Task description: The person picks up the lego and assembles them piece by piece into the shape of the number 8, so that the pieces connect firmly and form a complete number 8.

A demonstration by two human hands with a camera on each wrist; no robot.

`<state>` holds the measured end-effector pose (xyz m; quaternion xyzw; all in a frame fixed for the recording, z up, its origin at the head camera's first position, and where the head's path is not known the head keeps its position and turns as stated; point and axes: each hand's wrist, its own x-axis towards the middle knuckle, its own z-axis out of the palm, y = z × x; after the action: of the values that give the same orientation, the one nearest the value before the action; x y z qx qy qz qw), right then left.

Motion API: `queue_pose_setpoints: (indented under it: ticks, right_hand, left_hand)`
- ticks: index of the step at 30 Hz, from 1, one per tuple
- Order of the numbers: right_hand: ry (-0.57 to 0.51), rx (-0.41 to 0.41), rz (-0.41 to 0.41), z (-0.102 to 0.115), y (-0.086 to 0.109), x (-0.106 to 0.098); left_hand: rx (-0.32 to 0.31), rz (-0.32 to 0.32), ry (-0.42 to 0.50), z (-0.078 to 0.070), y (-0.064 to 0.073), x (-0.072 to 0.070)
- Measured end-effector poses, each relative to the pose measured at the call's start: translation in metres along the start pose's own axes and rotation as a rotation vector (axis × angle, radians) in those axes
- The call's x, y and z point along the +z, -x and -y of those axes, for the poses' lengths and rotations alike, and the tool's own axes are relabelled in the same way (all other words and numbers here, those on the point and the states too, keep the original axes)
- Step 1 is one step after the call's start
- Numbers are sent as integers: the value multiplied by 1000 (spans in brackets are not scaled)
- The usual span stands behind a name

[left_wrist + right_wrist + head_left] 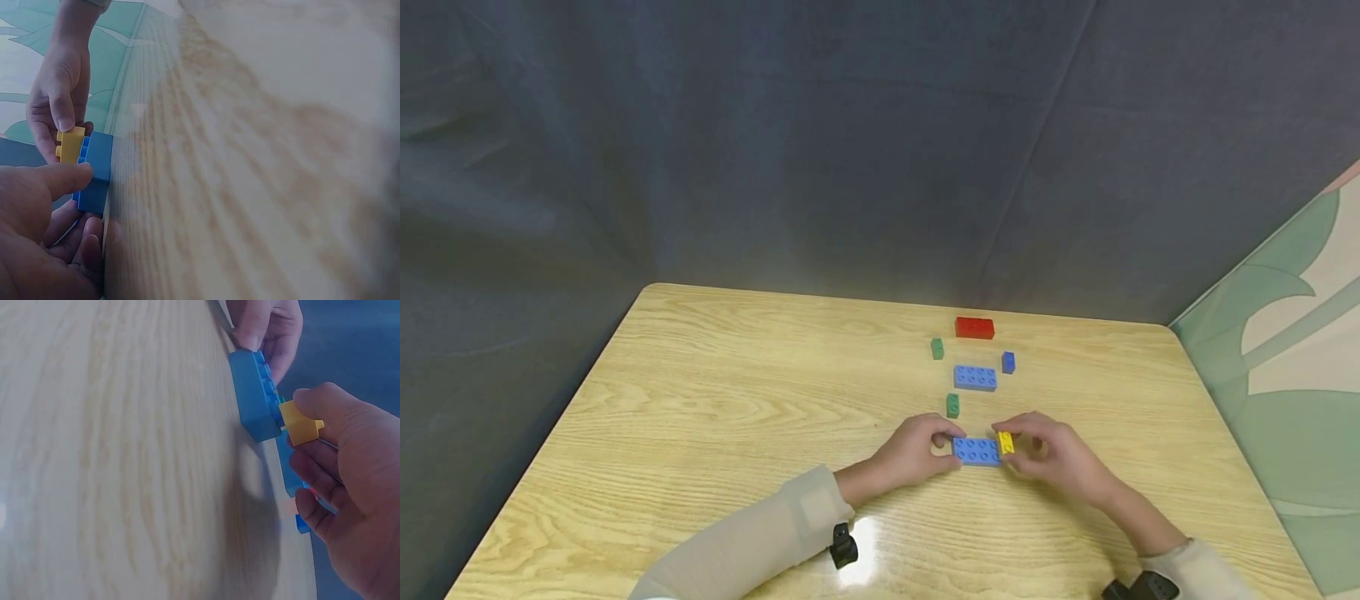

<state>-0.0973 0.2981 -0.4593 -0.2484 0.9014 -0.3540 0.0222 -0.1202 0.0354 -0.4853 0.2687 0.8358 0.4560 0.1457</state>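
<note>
Head view shows the left hand (912, 454) with its fingers (65, 177) curled round the left end of a flat blue studded plastic brick (976, 451), which rests on the pale wood-grain desk (715, 417) near the middle of its near edge. On that brick's right end sits a small yellow plastic brick (1005, 442), pinched between thumb and fingers (312, 409) of the right hand (1054, 457). Toward the far edge lie two small green bricks (952, 406), a second blue studded brick (975, 377), a red brick (974, 327) and a small dark-blue brick (1008, 362).
</note>
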Motion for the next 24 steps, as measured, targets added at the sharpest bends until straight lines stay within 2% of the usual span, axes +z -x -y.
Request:
queue_pose_setpoints:
  ticks: [12,24]
  right_hand:
    - [-10,-30,3,1,2,4]
    - [7,-12,18,2,1,5]
  left_hand:
    - [-12,-2,8,-2,1,-1]
    - [-16,0,8,-3,1,-1]
